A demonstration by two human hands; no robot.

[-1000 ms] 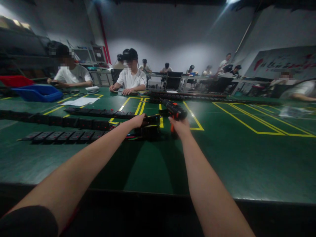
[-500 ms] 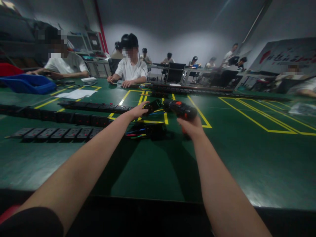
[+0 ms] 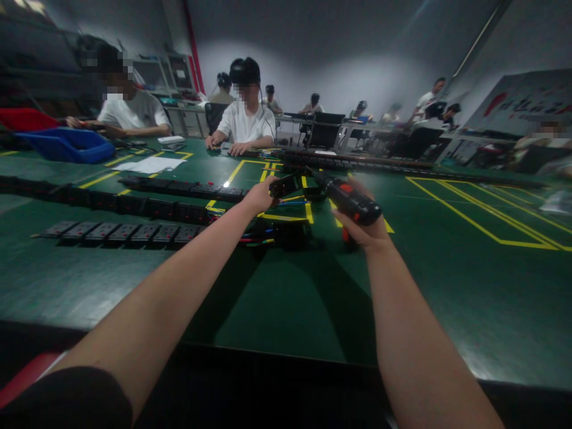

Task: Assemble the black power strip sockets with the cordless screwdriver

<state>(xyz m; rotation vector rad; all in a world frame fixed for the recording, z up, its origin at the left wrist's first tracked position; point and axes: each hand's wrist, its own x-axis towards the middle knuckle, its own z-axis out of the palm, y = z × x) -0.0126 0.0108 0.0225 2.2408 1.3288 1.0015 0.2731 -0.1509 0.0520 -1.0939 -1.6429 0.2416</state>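
My right hand (image 3: 367,229) is closed round the grip of a black and orange cordless drill (image 3: 353,199), its nose pointing left and away from me. My left hand (image 3: 261,198) grips the end piece (image 3: 286,186) of a black power strip, lifted a little above the table. The drill's tip is apart from that piece, just to its right. Behind my left forearm runs the strip (image 3: 183,186) with its row of sockets. Nearer to me lies another socket strip (image 3: 129,232), coloured wires (image 3: 263,240) coming out at its right end.
A third black strip (image 3: 111,202) lies at the left. Beyond it are white paper (image 3: 149,165) and a blue bin (image 3: 67,146). Yellow tape marks the green table (image 3: 447,286). Long black strips (image 3: 357,161) lie farther back. A co-worker (image 3: 248,119) sits opposite.
The drill has drawn back to the right and nearer to me, away from the strip's end piece. My left hand still holds that piece. The whole view has shifted slightly.
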